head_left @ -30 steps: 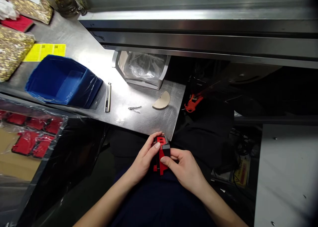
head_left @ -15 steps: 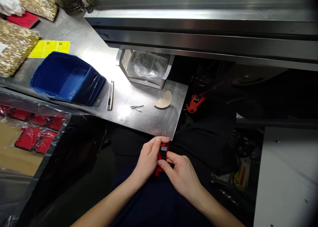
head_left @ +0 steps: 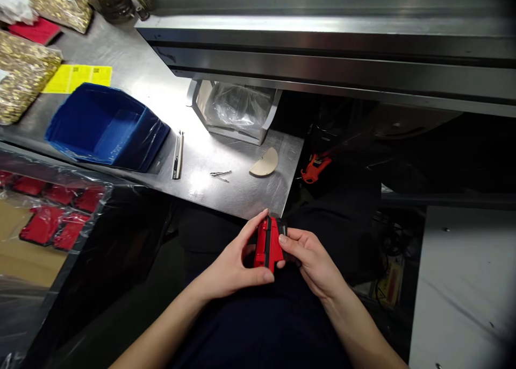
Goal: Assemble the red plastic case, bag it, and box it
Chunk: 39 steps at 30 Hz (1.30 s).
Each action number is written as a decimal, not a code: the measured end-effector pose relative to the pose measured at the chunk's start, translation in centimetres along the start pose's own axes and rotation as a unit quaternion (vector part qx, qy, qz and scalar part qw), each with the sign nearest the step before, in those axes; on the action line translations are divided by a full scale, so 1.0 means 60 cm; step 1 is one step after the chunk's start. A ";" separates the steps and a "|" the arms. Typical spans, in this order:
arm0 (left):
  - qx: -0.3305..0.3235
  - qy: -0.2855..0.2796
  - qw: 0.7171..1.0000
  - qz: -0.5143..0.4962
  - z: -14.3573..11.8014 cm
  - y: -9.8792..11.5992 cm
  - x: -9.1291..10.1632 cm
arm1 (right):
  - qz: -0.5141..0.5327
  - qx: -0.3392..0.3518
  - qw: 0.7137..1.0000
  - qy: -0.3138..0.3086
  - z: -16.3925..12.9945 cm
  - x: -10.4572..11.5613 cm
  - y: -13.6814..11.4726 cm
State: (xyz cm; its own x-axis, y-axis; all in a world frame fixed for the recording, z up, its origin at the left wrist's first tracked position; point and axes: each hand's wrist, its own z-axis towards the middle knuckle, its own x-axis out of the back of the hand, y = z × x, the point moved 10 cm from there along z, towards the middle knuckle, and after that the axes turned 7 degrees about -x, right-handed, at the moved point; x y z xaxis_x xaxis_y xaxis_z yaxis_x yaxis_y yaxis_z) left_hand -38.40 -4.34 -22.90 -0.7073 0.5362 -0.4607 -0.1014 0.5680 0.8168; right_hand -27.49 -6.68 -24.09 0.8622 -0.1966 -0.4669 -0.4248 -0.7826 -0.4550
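Over my lap, just off the near edge of the metal bench, a red and black plastic part (head_left: 267, 245) is held between my two hands. My left hand (head_left: 229, 261) grips it from the left, fingers along its far end and thumb at the near end. My right hand (head_left: 308, 253) pinches its right side, the thumb on the face and the fingers behind, partly hidden. On the bench ahead lie a small pair of nippers (head_left: 220, 175), a half-round beige piece (head_left: 264, 163) and a snap-off cutter knife (head_left: 178, 155).
A blue bin (head_left: 107, 127) stands on the bench at left, beside a yellow label sheet (head_left: 78, 78) and bags of brass pieces (head_left: 22, 70). A grey bin (head_left: 237, 134) holds clear plastic. At lower left a box (head_left: 36, 256) contains bagged red parts. An orange tool (head_left: 314, 168) hangs at right.
The red and black part has been turned so a broader red face shows. My left hand has opened wider around its ends, and my right hand has shifted to its right edge.
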 end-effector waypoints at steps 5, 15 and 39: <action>-0.063 0.003 0.972 0.224 -0.014 0.036 0.025 | 0.090 -0.036 0.995 -0.024 -0.003 0.015 0.019; -0.024 0.059 0.966 -0.251 -0.022 0.016 0.017 | 0.137 -0.085 0.981 -0.110 -0.005 -0.036 0.059; 0.109 0.279 0.892 -0.339 -0.097 -0.098 0.084 | -0.528 0.099 0.836 0.115 0.069 0.036 -0.097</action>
State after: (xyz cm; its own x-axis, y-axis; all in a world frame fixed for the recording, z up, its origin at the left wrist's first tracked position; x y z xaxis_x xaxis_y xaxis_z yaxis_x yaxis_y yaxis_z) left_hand -45.43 -8.64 -28.01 -0.7798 -0.3368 -0.5277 -0.5425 0.7842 0.3011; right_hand -24.31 -0.10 -25.61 0.8061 0.4155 0.4214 0.5881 -0.4833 -0.6484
